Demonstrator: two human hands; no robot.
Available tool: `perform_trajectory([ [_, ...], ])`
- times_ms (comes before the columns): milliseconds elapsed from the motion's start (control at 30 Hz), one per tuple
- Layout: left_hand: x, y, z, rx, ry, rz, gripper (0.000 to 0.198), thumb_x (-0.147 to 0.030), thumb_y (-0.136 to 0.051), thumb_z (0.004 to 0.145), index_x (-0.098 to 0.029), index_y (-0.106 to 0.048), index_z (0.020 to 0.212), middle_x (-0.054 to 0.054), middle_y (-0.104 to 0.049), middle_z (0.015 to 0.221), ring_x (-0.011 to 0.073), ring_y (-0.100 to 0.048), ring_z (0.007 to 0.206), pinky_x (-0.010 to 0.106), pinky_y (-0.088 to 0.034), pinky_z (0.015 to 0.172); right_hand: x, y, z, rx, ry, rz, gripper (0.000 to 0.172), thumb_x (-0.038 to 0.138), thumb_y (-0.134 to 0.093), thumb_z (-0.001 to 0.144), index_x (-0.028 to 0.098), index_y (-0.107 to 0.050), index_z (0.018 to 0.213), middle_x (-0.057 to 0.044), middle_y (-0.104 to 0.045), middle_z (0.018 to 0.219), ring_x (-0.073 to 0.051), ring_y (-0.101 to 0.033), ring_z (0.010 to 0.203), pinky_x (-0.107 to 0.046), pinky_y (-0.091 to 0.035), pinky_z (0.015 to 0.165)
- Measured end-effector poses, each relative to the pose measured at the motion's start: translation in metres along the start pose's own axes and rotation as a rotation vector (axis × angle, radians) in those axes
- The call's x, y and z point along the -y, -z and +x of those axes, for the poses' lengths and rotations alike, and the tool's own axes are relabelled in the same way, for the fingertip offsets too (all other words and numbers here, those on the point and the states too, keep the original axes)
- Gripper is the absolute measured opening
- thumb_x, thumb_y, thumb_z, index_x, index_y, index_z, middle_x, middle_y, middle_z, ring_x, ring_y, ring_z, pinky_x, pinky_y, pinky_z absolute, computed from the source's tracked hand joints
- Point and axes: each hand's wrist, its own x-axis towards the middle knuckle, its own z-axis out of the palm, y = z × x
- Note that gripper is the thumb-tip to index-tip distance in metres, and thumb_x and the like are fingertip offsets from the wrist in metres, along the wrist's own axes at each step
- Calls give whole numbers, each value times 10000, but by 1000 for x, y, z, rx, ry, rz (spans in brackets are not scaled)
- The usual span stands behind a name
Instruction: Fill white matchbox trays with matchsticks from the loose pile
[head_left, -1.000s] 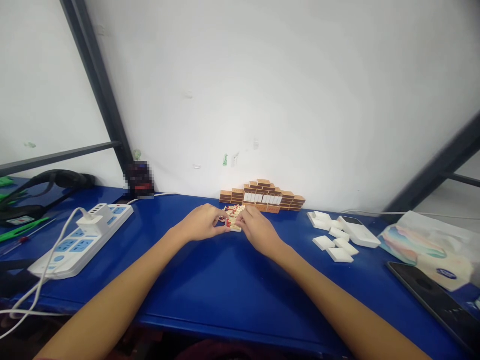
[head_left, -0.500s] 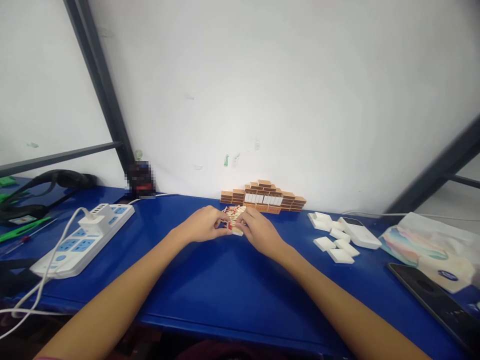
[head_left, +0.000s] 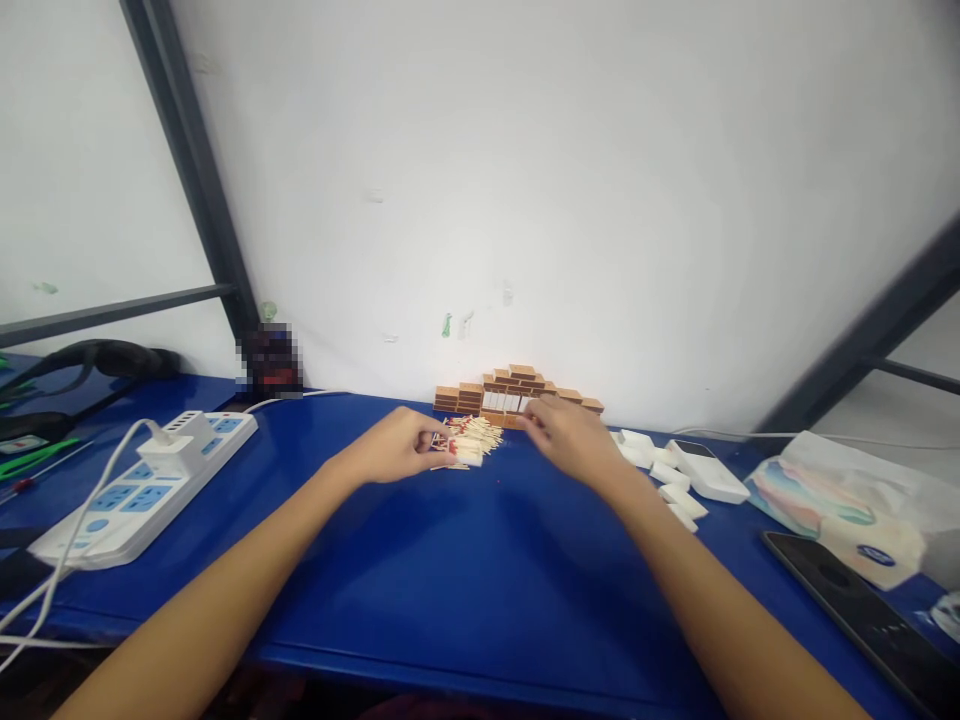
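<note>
Since the frame half a second ago, the right hand point(head_left: 574, 437) has been lifted off the pile of matches point(head_left: 471, 438) and carried toward 2 o'clock. It is now seen just in front of the stack of matchboxes point(head_left: 517, 388) that is built against the wall. Its grip is held apart with nothing clasped, though the fingers are smeared by motion. The left hand point(head_left: 397, 455) is kept at the 9 o'clock edge of the pile, its grip pinched together on the matches there. The pile is spread on the blue counter point(head_left: 465, 570), at 12 o'clock from the person and just before the stack. White trays point(head_left: 667, 472) and a white device point(head_left: 709, 470) are laid at 3 o'clock of the right hand. A power strip point(head_left: 142, 480) is set well apart at 9 o'clock. A phone point(head_left: 862, 610) and a tissue pack point(head_left: 840, 500) are found at 4 o'clock.
</note>
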Motion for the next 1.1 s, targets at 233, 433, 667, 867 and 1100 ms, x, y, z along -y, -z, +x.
perform_trajectory([
  [233, -24, -51, 1, 142, -96, 70, 304, -490, -688, 899, -228, -770, 1029, -18, -621, 646, 135, -564, 595, 252, -319, 567, -115, 23, -30, 270, -422, -74, 177, 355, -629, 928, 206, -696, 858, -78, -738, 847, -222, -647, 745, -303, -397, 636],
  [433, -22, -49, 2, 119, -66, 37, 338, -517, -665, 909, -232, -761, 1062, -31, -598, 639, 123, -547, 570, 245, -322, 564, -148, 31, -44, 236, -616, -103, 205, 391, -662, 894, 199, -721, 857, -89, -754, 902, -233, -657, 802, -308, -409, 637],
  [667, -19, -47, 2, 101, -7, 9, 409, -583, -683, 874, -230, -761, 1066, -40, -583, 632, 115, -533, 553, 242, -325, 555, -143, -1, -30, 41, -641, -11, 228, 374, -620, 896, 190, -753, 872, -86, -760, 879, -225, -660, 779, -305, -414, 659],
  [867, -16, -53, 2, 116, -17, 95, 315, -530, -705, 874, -249, -760, 1004, -26, -639, 652, 142, -591, 597, 251, -325, 561, -150, -40, -11, -248, -929, 328, 305, 392, -656, 848, 132, -753, 974, -115, -752, 858, -222, -673, 750, -311, -483, 696],
  [1100, -11, -60, 3, -29, -25, 260, 525, -621, -605, 932, -234, -693, 1276, 48, -710, 829, 213, -662, 766, 283, -414, 654, -155, -58, -9, -289, -1026, 416, 294, 422, -697, 779, 131, -718, 739, -86, -678, 601, -208, -619, 591, -307, -477, 567],
])
